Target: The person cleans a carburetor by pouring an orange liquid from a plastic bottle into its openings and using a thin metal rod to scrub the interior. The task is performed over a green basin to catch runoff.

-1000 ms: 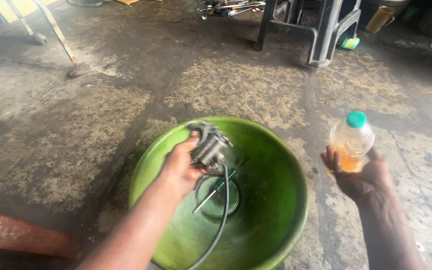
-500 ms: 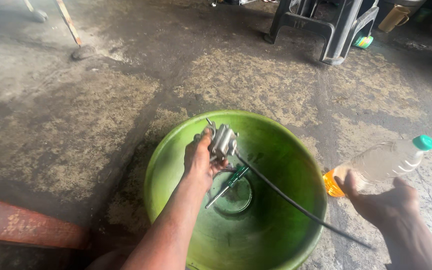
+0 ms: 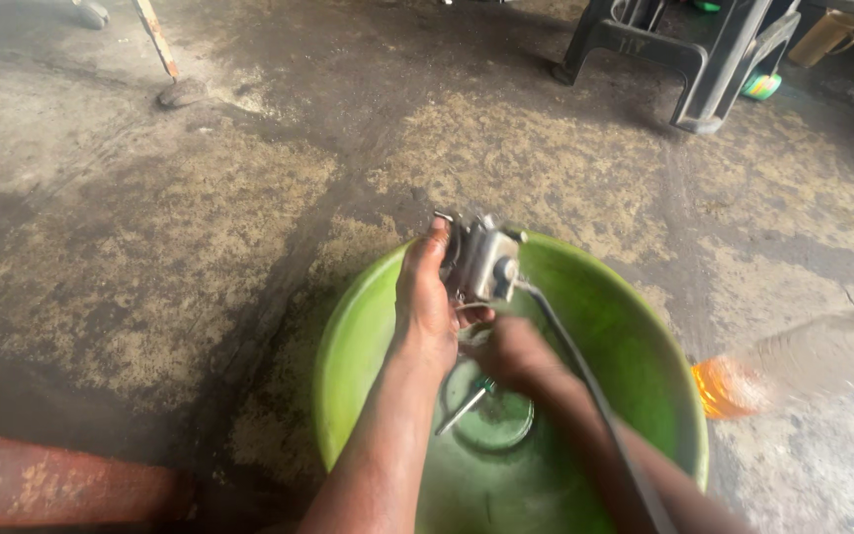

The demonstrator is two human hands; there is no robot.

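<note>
green basin underneath, gripping the grey metal engine part over it in the left hand; right hand blurred, grip unclear; best keeping it low above the basin, black hose untwisted

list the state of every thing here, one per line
left hand: gripping the grey metal engine part, held over the basin
right hand: at the part's underside, blurred
grey metal engine part: lifted, black hose attached
black hose: hanging down from the part
round green plastic basin: upright on the floor
clear plastic bottle with orange liquid: lying on its side, blurred
dark plastic stool: standing upright
</note>
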